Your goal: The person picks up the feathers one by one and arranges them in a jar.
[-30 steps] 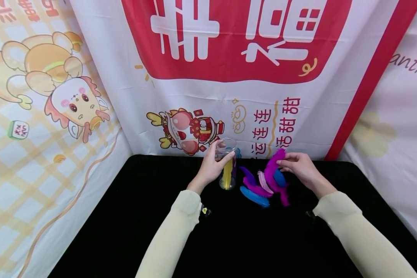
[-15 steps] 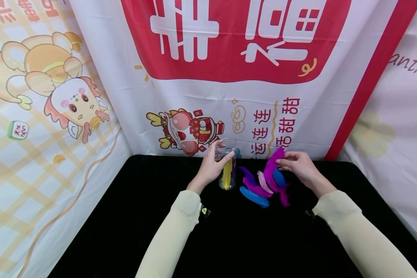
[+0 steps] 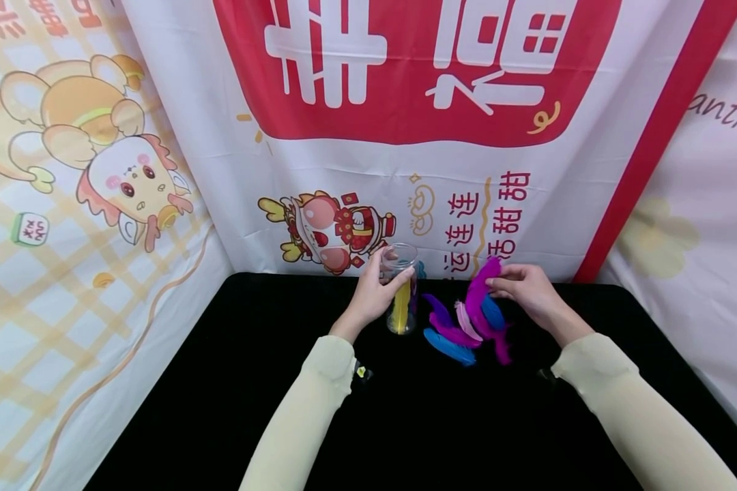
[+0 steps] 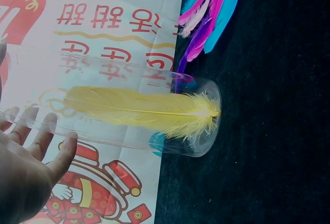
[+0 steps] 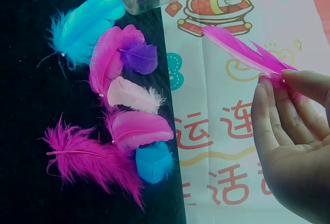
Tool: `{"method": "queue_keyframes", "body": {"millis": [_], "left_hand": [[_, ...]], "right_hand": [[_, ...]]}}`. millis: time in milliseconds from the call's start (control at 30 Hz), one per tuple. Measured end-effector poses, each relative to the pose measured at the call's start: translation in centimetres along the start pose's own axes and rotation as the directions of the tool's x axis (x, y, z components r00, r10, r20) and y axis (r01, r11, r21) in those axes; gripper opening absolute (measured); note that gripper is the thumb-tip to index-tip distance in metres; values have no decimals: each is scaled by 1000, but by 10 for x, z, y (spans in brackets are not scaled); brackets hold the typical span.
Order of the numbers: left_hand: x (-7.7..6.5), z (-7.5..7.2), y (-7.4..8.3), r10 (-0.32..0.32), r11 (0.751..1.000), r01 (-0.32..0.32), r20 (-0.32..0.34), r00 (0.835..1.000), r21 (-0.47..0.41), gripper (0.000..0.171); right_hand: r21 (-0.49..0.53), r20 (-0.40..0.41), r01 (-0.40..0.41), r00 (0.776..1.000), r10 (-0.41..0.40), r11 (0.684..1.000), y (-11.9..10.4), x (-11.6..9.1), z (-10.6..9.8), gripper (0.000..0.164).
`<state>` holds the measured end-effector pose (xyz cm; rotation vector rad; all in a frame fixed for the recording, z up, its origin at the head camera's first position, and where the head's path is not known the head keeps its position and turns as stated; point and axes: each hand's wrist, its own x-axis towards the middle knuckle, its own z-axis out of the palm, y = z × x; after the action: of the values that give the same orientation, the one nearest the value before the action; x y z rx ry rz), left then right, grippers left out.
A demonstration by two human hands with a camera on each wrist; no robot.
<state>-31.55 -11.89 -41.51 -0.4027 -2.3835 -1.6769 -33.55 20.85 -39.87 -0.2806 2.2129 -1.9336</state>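
Note:
My left hand grips a clear cylindrical jar around its upper part, and the jar stands upright on the black table. Inside it leans a yellow feather, quill end at the bottom. To the right, my right hand pinches a bright pink feather between thumb and fingers, above the loose feathers. On the table lie a blue feather, a purple feather, a pale pink feather, a fluffy magenta feather and a small blue feather, among others.
Black cloth covers the table. Right behind the jar and feathers hangs a white and red printed backdrop. Another printed cloth borders the left side, and a pale one the right.
My right hand has shifted slightly left, and the pink feather in it has risen a little. The left hand and jar stay in place.

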Motion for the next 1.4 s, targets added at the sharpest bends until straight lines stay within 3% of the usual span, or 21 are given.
{"method": "queue_keyframes", "body": {"millis": [333, 700, 1400], "left_hand": [[0, 0, 0, -16, 1000, 16, -8, 1000, 7, 72], [-1, -1, 0, -2, 1000, 2, 5, 1000, -2, 73], [-1, -1, 3, -11, 1000, 11, -1, 1000, 3, 71]], "right_hand": [[4, 3, -8, 1000, 8, 1000, -9, 1, 4, 35], [12, -2, 22, 1000, -22, 1000, -19, 4, 7, 26], [-19, 0, 90, 996, -90, 996, -37, 2, 16, 39]]}}
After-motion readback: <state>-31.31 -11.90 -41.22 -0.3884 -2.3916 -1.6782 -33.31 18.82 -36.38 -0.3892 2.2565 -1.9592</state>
